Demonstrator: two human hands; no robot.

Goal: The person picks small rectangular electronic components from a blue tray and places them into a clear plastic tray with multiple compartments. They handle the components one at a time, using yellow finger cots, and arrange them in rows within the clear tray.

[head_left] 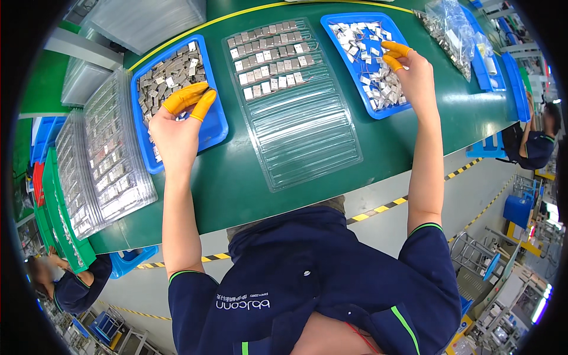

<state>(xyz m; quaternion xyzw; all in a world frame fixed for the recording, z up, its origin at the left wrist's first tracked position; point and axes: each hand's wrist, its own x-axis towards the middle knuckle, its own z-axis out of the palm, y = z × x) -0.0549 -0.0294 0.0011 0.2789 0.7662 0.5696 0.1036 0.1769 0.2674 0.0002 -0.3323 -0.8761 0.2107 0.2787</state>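
Observation:
My left hand (176,131), with yellow finger cots, is over the near right part of a blue tray (216,127) of small grey metal-cased pieces (171,74). Its thumb and fingertips are pinched together, with a small dark bit showing between them that I cannot make out. Over a second blue tray (329,26), holding white connectors with thin wires (387,89), reaches my right hand (414,71). Its two yellow-covered fingertips are apart, and no held piece shows. Between the trays lies a clear plastic blister tray (307,142), its far rows filled with grey and white pieces.
Stacked clear trays of pieces (112,160) stand at the left of the green table (219,201). A clear bag (447,26) and more blue bins (488,65) are at the far right. Other people sit at both sides, beyond the table's ends.

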